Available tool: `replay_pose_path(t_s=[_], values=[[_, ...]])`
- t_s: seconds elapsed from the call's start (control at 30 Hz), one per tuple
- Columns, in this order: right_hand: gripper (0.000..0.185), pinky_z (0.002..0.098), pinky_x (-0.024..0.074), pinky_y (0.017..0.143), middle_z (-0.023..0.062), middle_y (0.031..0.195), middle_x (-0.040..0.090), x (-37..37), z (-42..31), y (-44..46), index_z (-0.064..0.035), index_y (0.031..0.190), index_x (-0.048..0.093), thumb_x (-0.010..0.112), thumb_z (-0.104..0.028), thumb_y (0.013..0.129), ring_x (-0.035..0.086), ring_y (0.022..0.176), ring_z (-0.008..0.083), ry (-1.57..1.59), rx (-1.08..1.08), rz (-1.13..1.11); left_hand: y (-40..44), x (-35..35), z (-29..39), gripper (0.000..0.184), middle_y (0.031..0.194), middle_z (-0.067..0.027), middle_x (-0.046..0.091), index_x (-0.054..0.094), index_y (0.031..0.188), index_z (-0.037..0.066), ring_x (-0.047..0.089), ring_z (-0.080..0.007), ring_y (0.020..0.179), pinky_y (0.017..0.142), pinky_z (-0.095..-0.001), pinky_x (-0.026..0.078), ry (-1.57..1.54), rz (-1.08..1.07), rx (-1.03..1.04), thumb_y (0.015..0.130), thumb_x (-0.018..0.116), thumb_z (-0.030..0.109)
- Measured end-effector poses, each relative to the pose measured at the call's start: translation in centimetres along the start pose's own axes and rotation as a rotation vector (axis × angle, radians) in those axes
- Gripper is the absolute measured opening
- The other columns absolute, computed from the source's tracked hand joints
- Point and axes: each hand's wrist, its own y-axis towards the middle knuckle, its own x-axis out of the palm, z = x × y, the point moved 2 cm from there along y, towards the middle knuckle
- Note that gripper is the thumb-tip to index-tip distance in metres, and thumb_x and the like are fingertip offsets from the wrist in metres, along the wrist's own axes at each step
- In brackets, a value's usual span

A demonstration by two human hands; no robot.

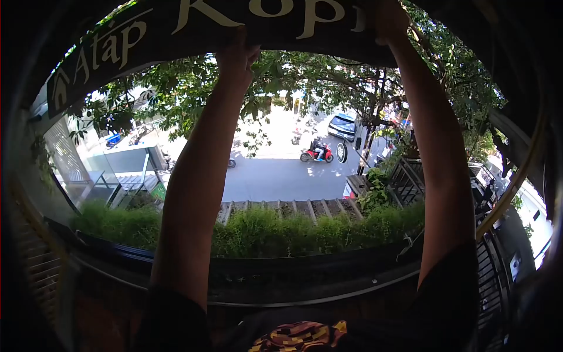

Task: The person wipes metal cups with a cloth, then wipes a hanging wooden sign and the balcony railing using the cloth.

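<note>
Both my arms reach up to a long dark signboard [199, 39] with pale lettering reading "Atap Kopi" and a small house mark at its left end. My left hand [236, 57] is closed at the board's lower edge, below the large K, with one finger lying up along its face. Further right, my right hand [392, 24] grips the board past the last letter. Shadow hides part of its fingers. The top of the board runs out of view.
Below the board, a green planting strip [264, 232] lines a ledge. Beyond lie a slatted roof [311, 208] and a street [270, 179] with a red motorbike [316, 155] and a car [342, 127]. Leafy branches [352, 82] hang ahead; a dark railing [489, 281] stands at right.
</note>
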Motion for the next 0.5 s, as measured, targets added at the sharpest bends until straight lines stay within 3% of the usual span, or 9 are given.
replay_pose_path(t_s=[0.07,0.17,0.27,0.37,0.43,0.5], values=[[0.042,0.0545,0.0431,0.105,0.0209,0.122,0.068,1.8,0.8,-0.3,-0.0043,0.134,0.059,0.054,-0.027,0.099,0.063,0.115,0.0420,-0.042,-0.116,0.067,-0.1,0.1,0.0,0.040,0.121,-0.0040,0.068,0.055,0.131,0.016,0.068,-0.0192,0.105,0.095,-0.0417,0.051,-0.033,-0.005,-0.014,0.099,0.069,0.034],[0.034,0.0444,0.0590,0.075,0.0156,0.112,0.070,5.6,2.5,-3.1,-0.0132,0.121,0.064,0.062,-0.034,0.094,0.071,0.085,0.0370,0.048,-0.414,0.228,-0.2,0.1,0.2,0.039,0.117,-0.0028,0.069,0.055,0.131,0.016,0.068,-0.0185,0.100,0.095,-0.0402,0.052,-0.028,-0.005,-0.024,0.099,0.068,0.034],[0.033,0.0489,0.0590,0.073,0.0179,0.110,0.070,5.5,0.3,-8.1,-0.0158,0.122,0.064,0.064,-0.031,0.093,0.070,0.089,0.0385,0.188,-0.281,0.072,0.3,-0.3,0.0,0.036,0.110,-0.0007,0.069,0.057,0.127,0.017,0.068,-0.0164,0.092,0.090,-0.0382,0.052,-0.050,0.012,-0.016,0.099,0.068,0.036],[0.035,0.0463,0.0601,0.069,0.0146,0.110,0.071,4.5,0.4,-9.7,-0.0173,0.123,0.064,0.068,-0.030,0.090,0.072,0.083,0.0358,0.221,-0.682,0.021,2.8,-2.8,-1.3,0.031,0.103,0.0013,0.069,0.058,0.123,0.019,0.066,-0.0139,0.086,0.082,-0.0365,0.051,0.003,-0.109,-0.015,0.100,0.065,0.038],[0.036,0.0442,0.0604,0.069,0.0135,0.108,0.071,3.5,1.0,-8.5,-0.0186,0.123,0.065,0.070,-0.030,0.089,0.072,0.080,0.0342,0.229,-0.888,0.027,2.6,-2.2,-1.0,0.031,0.102,-0.0019,0.069,0.056,0.125,0.015,0.068,-0.0161,0.076,0.067,-0.0325,0.054,-0.079,-0.064,-0.034,0.101,0.065,0.031],[0.037,0.0421,0.0604,0.068,0.0131,0.102,0.073,2.7,2.7,-5.0,-0.0177,0.122,0.065,0.069,-0.034,0.090,0.073,0.078,0.0325,0.133,-0.767,0.336,1.5,-1.4,-0.4,0.032,0.104,-0.0026,0.069,0.054,0.128,0.015,0.069,-0.0167,0.071,0.057,-0.0285,0.051,-0.087,0.024,-0.039,0.101,0.065,0.028]])
